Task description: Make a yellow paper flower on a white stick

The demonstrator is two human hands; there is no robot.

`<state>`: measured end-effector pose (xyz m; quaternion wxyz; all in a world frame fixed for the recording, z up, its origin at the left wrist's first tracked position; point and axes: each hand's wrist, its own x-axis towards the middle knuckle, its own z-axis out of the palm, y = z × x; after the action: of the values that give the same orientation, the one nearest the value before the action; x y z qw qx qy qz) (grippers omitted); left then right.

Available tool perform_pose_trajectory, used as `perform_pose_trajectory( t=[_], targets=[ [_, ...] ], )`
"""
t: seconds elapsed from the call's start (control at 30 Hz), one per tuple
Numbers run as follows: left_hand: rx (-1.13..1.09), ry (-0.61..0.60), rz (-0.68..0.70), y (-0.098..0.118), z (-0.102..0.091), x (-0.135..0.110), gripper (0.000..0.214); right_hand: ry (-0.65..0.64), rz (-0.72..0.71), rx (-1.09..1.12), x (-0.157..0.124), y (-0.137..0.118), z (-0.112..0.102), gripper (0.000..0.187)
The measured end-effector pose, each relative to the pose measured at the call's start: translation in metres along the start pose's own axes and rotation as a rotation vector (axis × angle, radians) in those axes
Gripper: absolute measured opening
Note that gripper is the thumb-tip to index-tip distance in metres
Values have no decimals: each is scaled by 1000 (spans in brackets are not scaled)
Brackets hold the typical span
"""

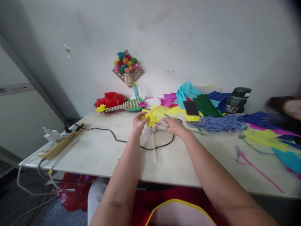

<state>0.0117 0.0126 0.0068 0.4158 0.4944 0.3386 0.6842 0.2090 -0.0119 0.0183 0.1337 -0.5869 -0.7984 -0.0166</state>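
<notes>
My left hand (139, 121) is closed in a pinch on a yellow paper flower (152, 118) above the table. Just right of the flower, my right hand (175, 125) is palm down with bent fingers at the handle of a white glue gun (161, 127). The grip is partly hidden under the fingers. A translucent glue stick (154, 149) juts from the gun towards me. By the right fingertips shows a thin grey pointed tip (166, 115); the rest of that tool is hidden. Yellow crepe paper (160, 110) lies just behind the hands.
A black cord (113, 133) runs from the power strip (62, 141) across the table. Behind are a green paper-decorated lute (134, 105), a red bag (110, 99) and a phone (191, 108). Right are purple-blue strands (218, 124), a dark jar (237, 100) and pink stems (258, 171).
</notes>
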Motion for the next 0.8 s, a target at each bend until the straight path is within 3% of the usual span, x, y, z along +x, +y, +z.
perform_pose_trajectory(
  t=[0.13,0.37,0.63,0.73,0.8],
  targets=[
    [-2,8,14,-1,1,0,33,-51,-50,-77,1,-25,20,61],
    [24,35,23,1,2,0,34,-7,24,-135,1,-35,28,42],
    [35,35,40,2,-2,1,35,48,270,-78,-7,1,-4,32],
    [50,34,45,0,-3,2,34,181,398,21,-3,22,-9,29],
    [67,35,47,-2,-3,3,34,255,451,222,0,32,-10,31]
  ],
)
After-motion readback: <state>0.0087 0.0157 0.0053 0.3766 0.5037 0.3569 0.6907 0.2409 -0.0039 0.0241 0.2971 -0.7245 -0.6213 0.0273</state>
